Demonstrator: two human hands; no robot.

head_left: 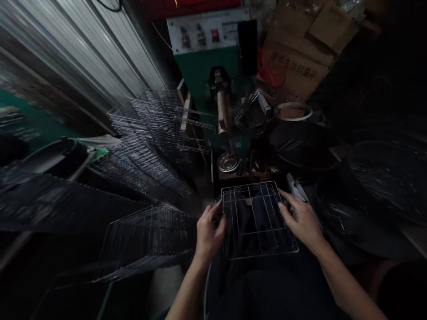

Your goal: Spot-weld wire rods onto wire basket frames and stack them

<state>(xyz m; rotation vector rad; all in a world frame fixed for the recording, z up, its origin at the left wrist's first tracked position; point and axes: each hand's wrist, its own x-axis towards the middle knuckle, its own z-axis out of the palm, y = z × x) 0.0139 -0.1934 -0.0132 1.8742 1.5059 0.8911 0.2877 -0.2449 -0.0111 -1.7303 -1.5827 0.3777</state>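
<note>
Above my lap I hold a rectangular wire rack [255,230] made of thin metal rods. My left hand [211,229] pinches its left side rod between thumb and fingers. On the opposite side, my right hand [298,218] grips the right rod near the far corner. The rack lies roughly flat, and my dark clothing shows through its grid. Just beyond its far edge sits a small round metal dish [228,162], under the metal rod of a green machine [207,66].
Stacked wire racks [150,133] stand at the left, with another wire rack stack [147,240] nearer me. On the right are dark basins [303,144] and a white-rimmed bucket [295,111]. A cardboard box [296,58] leans behind. A black phone-like slab [247,46] is on the machine.
</note>
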